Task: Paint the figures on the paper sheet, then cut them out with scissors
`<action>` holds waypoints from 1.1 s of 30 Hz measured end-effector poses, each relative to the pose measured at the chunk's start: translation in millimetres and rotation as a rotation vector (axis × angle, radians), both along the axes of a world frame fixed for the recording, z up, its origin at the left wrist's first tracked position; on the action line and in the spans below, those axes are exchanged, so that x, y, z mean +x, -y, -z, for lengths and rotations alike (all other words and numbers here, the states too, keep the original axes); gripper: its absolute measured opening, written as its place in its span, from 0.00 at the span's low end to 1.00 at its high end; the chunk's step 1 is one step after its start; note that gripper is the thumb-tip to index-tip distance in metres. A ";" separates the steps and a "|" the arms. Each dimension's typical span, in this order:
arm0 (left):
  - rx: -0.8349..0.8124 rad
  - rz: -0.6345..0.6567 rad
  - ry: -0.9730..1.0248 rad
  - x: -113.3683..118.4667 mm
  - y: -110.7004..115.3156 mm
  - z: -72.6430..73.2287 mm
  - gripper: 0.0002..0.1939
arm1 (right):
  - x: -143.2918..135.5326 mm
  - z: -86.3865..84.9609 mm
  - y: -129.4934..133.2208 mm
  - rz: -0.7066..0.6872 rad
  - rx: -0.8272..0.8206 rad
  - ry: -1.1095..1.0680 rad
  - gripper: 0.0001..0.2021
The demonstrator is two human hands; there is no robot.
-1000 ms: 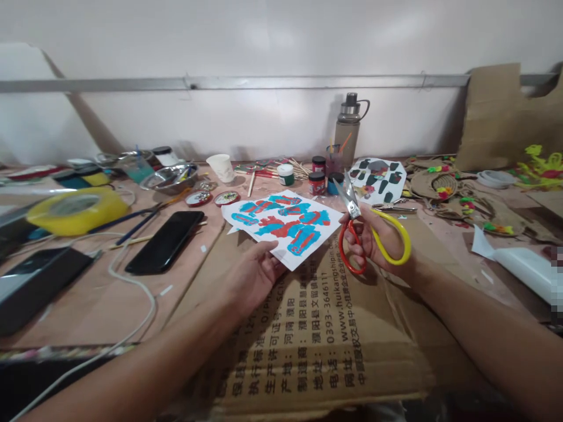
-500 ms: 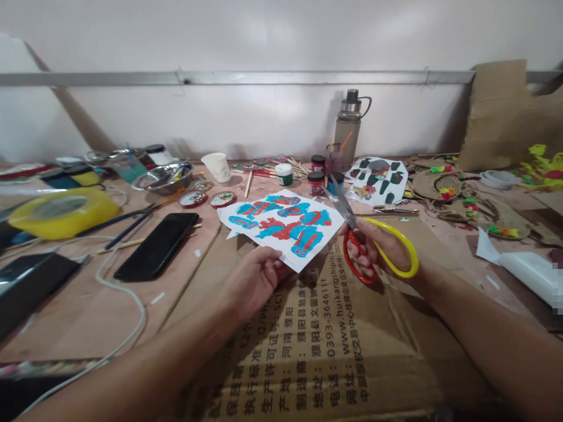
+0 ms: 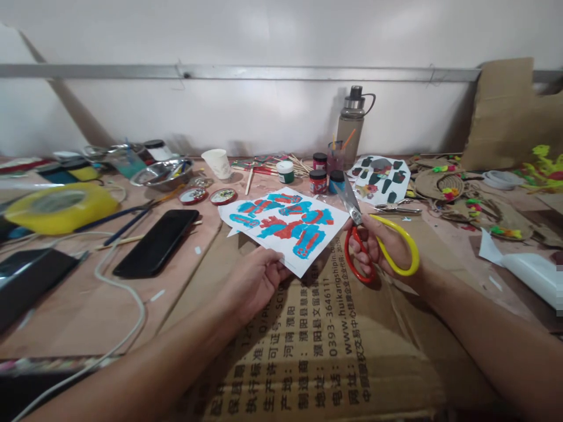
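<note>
A white sheet of paper (image 3: pixel 281 225) painted with blue and red shapes is pinched by its near edge in my left hand (image 3: pixel 259 278), thumb on top and fingers underneath. My right hand (image 3: pixel 380 246) is closed on a pair of scissors (image 3: pixel 354 214) with one red and one yellow handle loop. Its metal blades are slightly apart and point up and away, just beyond the sheet's right corner. Both hands are above a flattened brown cardboard box (image 3: pixel 316 351) with printed Chinese text.
On the left lie a black phone (image 3: pixel 158 243), a yellow tape roll (image 3: pixel 61 208) and a white cable (image 3: pixel 127 287). Paint jars (image 3: pixel 318 181), a paper cup (image 3: pixel 217 164) and a bottle (image 3: pixel 352 126) stand behind. To the right are a second painted sheet (image 3: pixel 382 179) and cardboard pieces (image 3: pixel 444 181).
The paper and both hands hold nearly the same pose. The scissors have shifted slightly right in view, and the background has moved a little with the camera.
</note>
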State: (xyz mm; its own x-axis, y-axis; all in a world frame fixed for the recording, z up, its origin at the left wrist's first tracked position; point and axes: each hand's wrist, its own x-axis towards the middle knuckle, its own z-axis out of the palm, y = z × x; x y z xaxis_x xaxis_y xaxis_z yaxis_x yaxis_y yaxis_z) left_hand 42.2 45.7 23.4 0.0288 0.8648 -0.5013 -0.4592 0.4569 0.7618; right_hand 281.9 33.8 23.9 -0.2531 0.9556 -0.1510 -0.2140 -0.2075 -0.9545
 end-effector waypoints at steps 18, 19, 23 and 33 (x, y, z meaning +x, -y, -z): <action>0.025 0.293 0.135 -5.9 10.9 5.2 0.09 | 7.5 0.0 -4.1 0.107 0.025 0.035 0.27; 0.011 0.286 0.124 -5.2 11.2 2.7 0.09 | 9.6 0.5 -4.4 0.107 0.020 0.035 0.27; -0.030 0.226 0.025 -7.3 10.2 -7.8 0.10 | 10.2 -4.5 -2.3 0.131 0.024 0.024 0.26; 0.018 0.084 -0.299 -68.5 -12.5 -23.9 0.10 | 7.8 -11.8 0.7 0.121 0.032 0.008 0.29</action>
State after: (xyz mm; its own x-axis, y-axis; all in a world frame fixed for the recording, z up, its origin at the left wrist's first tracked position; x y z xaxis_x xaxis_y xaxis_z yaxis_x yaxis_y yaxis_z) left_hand -26.3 58.1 47.3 -0.0459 0.8744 -0.4831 -0.1742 0.4692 0.8658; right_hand 289.7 33.2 35.7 -0.1341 0.9835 -0.1215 -0.2278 -0.1500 -0.9621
